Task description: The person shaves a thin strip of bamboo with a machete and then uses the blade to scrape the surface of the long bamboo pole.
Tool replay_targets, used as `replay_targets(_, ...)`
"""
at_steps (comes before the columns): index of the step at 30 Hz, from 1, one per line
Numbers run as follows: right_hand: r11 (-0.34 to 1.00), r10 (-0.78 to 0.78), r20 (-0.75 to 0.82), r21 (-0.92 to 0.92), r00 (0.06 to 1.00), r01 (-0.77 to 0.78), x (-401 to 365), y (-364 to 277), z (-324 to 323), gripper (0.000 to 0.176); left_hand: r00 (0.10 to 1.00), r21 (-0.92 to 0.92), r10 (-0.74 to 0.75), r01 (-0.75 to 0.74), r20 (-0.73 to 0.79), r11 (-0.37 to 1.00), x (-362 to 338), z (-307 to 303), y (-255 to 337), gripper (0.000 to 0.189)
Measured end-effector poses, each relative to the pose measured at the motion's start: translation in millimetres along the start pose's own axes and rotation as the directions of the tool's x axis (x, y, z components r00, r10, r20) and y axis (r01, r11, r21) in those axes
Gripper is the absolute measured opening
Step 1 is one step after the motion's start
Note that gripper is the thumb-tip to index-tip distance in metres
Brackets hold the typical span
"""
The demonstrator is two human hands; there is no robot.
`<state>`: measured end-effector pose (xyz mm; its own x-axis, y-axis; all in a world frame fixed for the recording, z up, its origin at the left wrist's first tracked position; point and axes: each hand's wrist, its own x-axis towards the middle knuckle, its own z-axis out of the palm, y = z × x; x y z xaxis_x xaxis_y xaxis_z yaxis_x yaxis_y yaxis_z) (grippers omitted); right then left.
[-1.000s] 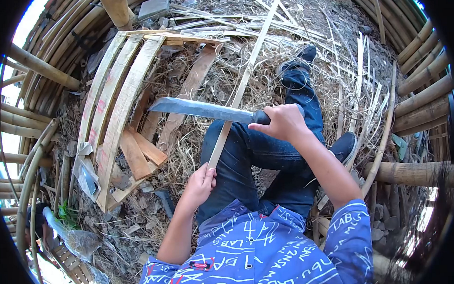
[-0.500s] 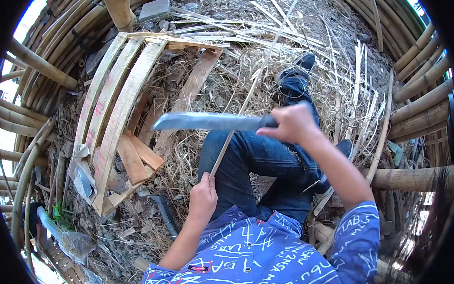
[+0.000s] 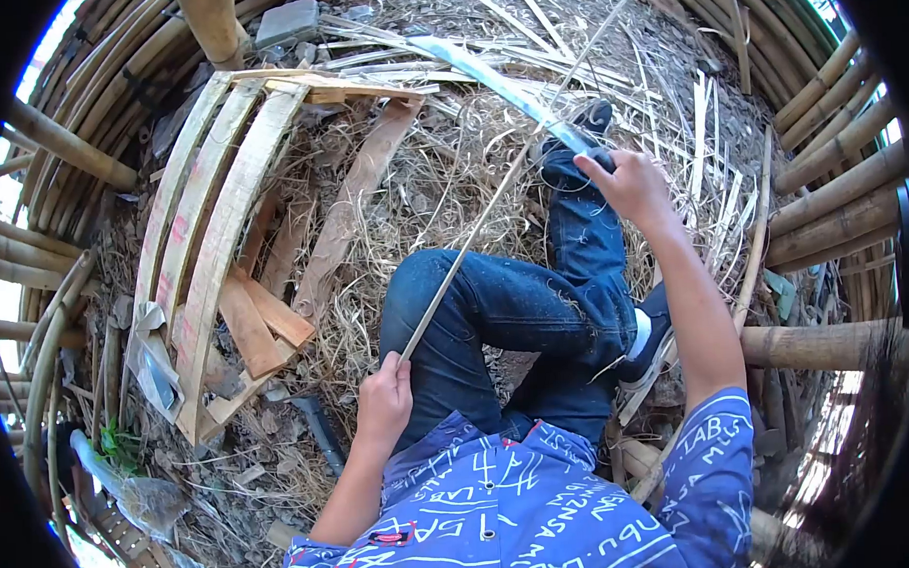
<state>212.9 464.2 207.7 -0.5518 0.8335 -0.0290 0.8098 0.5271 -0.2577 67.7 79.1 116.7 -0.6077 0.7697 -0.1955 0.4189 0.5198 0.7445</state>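
Observation:
My left hand [image 3: 384, 399] is closed round the near end of a long thin bamboo strip [image 3: 470, 240]. The strip slants up over my left knee and away to the far right. In my right hand [image 3: 633, 186] I grip the dark handle of a machete [image 3: 508, 87]. Its long pale blade points forward and left, crossing the strip in this view near my outstretched foot. Thin bamboo shavings [image 3: 471, 173] cover the ground around my legs.
A slatted wooden pallet [image 3: 233, 202] leans at the left, with loose boards [image 3: 259, 321] beside it. A dark-handled tool [image 3: 319, 429] lies near my left forearm. Split strips [image 3: 705, 140] lie at the right and far side. Bamboo pole walls [image 3: 837, 186] enclose both sides.
My right hand has moved forward along the strip, and the machete blade has swung from pointing left to pointing forward-left. My left hand, still on the strip, has shifted slightly left and nearer.

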Motion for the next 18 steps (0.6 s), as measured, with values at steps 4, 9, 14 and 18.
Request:
replay_targets(4,0.998,-0.018,0.024,0.057,1.000,0.017,-10.2,1.8,13.0,0.068,0.996,-0.119,-0.088,0.091,0.033,0.989,-7.7,-5.3,-11.8,0.024)
replay_targets(9,0.977,-0.195,-0.017,-0.089,0.981,0.192,-38.6,-18.3,35.4,0.069,0.954,-0.112,-0.247,0.268,0.168,0.957,-6.8,-14.5,-6.7,0.037)
replay_targets(14,0.919,-0.356,0.136,-0.130,0.925,0.373,-66.8,-52.9,48.7,0.074,0.961,-0.094,-0.229,0.246,0.156,0.965,-10.5,-11.5,-9.0,0.036)
replay_targets(18,0.893,-0.415,0.161,-0.119,0.896,0.435,-71.2,-50.5,47.2,0.075,0.970,-0.086,-0.189,0.204,0.153,0.975,-19.1,-12.0,-16.4,0.034)
